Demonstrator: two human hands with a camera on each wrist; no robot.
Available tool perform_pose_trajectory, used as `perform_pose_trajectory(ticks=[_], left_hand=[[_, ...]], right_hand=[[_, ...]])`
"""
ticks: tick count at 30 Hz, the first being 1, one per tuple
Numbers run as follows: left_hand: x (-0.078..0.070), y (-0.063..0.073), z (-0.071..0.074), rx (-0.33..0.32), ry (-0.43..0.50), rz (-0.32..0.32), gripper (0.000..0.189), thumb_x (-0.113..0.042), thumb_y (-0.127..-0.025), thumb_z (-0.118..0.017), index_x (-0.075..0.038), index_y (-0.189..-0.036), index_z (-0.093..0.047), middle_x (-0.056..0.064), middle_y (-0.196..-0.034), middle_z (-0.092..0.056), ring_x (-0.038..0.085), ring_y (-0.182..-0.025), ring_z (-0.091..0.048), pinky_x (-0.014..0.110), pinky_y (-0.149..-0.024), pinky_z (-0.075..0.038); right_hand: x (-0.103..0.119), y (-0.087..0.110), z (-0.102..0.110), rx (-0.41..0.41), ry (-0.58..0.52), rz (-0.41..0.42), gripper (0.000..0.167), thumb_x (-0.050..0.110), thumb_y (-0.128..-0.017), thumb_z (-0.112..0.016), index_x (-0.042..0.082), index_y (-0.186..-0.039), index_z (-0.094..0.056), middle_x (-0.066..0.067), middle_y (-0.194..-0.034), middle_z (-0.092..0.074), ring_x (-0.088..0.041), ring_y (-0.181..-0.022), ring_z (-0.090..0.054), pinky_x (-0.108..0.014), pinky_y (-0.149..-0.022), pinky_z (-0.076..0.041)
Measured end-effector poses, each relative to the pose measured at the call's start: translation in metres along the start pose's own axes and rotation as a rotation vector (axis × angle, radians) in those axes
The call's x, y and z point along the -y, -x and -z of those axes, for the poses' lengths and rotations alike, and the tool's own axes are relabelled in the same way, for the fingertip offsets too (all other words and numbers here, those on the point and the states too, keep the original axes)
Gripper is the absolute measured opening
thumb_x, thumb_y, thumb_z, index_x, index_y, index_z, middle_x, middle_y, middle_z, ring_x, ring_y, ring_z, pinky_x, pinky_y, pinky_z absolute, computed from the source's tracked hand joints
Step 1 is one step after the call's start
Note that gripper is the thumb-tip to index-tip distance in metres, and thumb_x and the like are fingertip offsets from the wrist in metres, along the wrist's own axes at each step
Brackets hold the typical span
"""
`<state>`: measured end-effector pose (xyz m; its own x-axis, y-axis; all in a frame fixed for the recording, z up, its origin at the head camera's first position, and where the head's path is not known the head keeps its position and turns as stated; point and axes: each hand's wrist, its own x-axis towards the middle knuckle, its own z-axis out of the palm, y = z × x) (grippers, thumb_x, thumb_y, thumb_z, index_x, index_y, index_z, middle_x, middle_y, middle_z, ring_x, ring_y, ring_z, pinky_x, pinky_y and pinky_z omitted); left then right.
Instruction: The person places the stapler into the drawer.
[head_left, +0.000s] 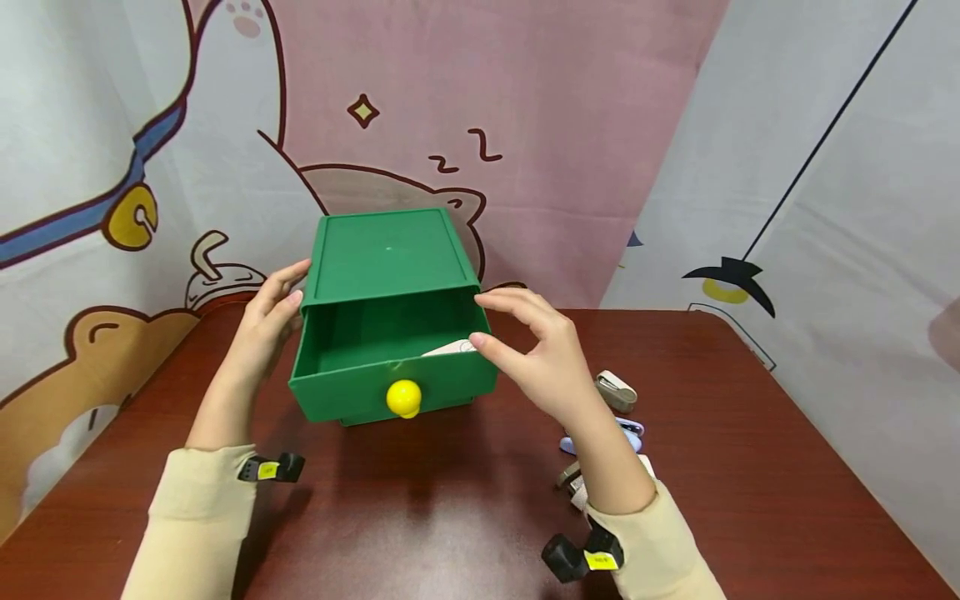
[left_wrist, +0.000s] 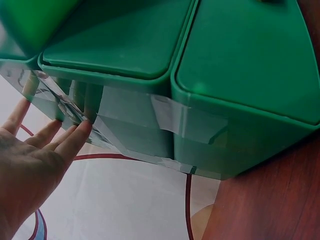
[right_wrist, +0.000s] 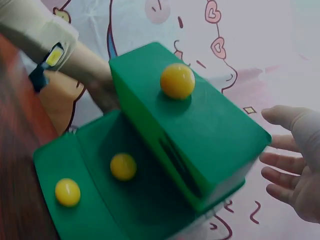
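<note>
Carefully: right hand has thumb and forefinger wide apart, just beside right edge of green drawer; contact, cannot tell. Left hand has fingers nearly straight, against left side of green cabinet. Drawer stands out from cabinet top, white piece inside. Probably best: brace cabinet with left, guide drawer straight near yellow knob, avoiding jam.

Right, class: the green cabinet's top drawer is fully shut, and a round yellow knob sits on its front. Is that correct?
Not quite. The top drawer of the green cabinet stands open, as the head view shows. The round yellow knob does sit on its front.
</note>
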<state>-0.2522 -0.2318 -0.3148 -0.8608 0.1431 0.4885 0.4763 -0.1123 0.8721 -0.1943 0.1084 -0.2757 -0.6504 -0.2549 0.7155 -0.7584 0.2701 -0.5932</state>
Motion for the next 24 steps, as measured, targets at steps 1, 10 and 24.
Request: perform_pose_trajectory(ticks=[1, 10, 24], left_hand=[[0.000, 0.000, 0.000, 0.000, 0.000, 0.001, 0.044, -0.015, -0.101, -0.045, -0.005, -0.144, -0.041, 0.014, -0.145, -0.034, 0.017, -0.108, -0.053, 0.024, -0.083, -0.047], [0.001, -0.001, -0.001, 0.003, 0.005, -0.002, 0.044, -0.015, -0.101, -0.045, -0.005, -0.144, -0.041, 0.015, -0.145, -0.034, 0.018, -0.113, -0.050, 0.025, -0.086, -0.045], [0.002, 0.000, -0.001, 0.002, -0.001, 0.001, 0.046, -0.017, -0.101, -0.045, -0.005, -0.145, -0.039, 0.015, -0.145, -0.033, 0.018, -0.115, -0.050, 0.024, -0.086, -0.046]], right_hand=[[-0.002, 0.001, 0.003, 0.001, 0.002, 0.003, 0.035, 0.008, -0.082, -0.076, 0.005, -0.116, -0.068, 0.001, -0.115, -0.063, -0.014, -0.113, -0.053, -0.037, -0.098, -0.038], [-0.020, 0.017, 0.035, 0.008, 0.099, -0.050, 0.037, 0.006, -0.079, -0.078, 0.009, -0.116, -0.069, 0.000, -0.116, -0.063, -0.014, -0.113, -0.053, -0.034, -0.098, -0.037], [-0.064, 0.042, 0.077, 0.065, 0.299, -0.187, 0.041, 0.016, -0.081, -0.079, 0.011, -0.119, -0.066, -0.001, -0.118, -0.061, -0.020, -0.115, -0.053, -0.045, -0.096, -0.038]])
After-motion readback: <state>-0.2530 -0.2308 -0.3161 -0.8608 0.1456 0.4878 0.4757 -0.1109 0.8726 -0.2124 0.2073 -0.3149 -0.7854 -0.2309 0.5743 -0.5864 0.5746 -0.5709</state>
